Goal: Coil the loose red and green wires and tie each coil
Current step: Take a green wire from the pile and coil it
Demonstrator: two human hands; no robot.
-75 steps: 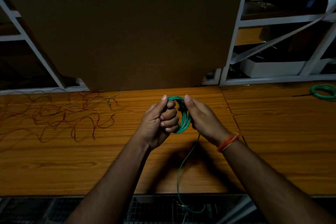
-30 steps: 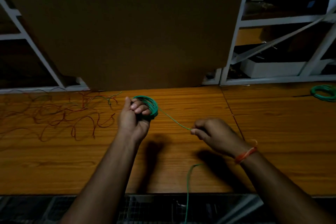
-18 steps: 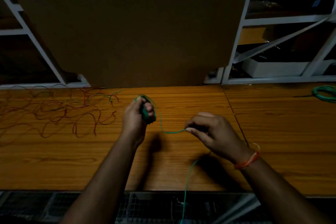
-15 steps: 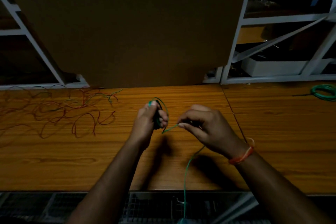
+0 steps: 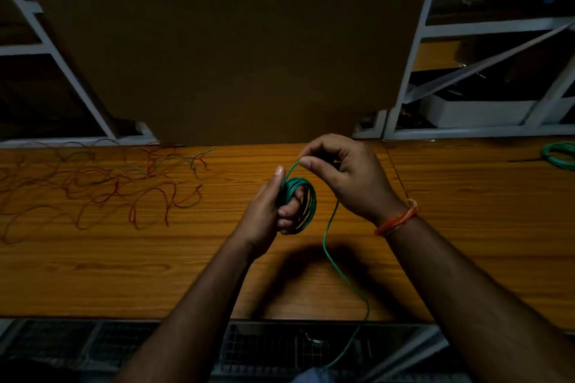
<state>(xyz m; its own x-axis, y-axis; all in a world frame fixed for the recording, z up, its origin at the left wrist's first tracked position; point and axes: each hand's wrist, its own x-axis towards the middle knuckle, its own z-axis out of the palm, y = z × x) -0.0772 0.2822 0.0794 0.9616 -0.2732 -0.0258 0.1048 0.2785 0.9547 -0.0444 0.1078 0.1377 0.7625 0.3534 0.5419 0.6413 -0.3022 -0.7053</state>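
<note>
1. The green coil sits in the left hand, whose fingers are curled through the loops with the thumb laid along the coil's near-left side. The loops stand roughly upright, face-on to the camera, above the middle of the bench.
2. The right hand lies at about 2 o'clock from the coil, just beside it. Its thumb and forefinger pinch the green wire at the point where the strand rises off the top of the coil.
3. From that pinch the free length of wire passes behind the right palm, drops toward 6 o'clock, crosses the near edge of the bench and hangs out of sight below. Its long axis therefore runs nearly straight toward the person.
4. I judge the winding to be under way: the next turn would carry the pinched strand over the coil toward 9 o'clock, the right hand feeding and the left hand only holding.
5. The slack below the bench edge could snag; how much remains cannot be told.
6. A tangle of loose red and green wires lies flat on the bench at 9 o'clock, well apart from the hands.
7. A finished green coil rests at 3 o'clock near the bench's far right edge.
8. No container holding wires can be made out.
</note>
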